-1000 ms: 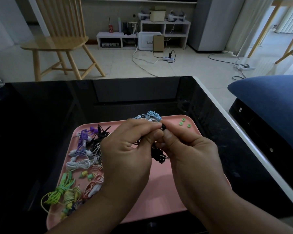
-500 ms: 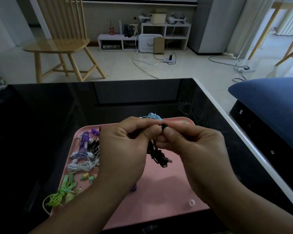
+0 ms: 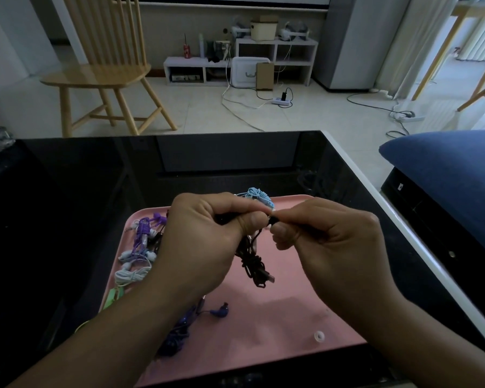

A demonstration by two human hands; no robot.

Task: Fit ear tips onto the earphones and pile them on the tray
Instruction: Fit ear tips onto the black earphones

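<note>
Black earphones (image 3: 254, 264) coiled, pinched by left hand (image 3: 199, 242) & right hand (image 3: 331, 242) fingers, over smooth pink tray (image 3: 277, 312)

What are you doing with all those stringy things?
A person is working on a black pair of earphones. The left hand grips the bundled cord and the right hand pinches the earbud end, both held above the pink tray. It looks like an ear tip is being fitted, though the fingers hide it. Other earphones lie on the tray: purple, white, light blue and dark blue. One loose white ear tip sits near the tray's front.
</note>
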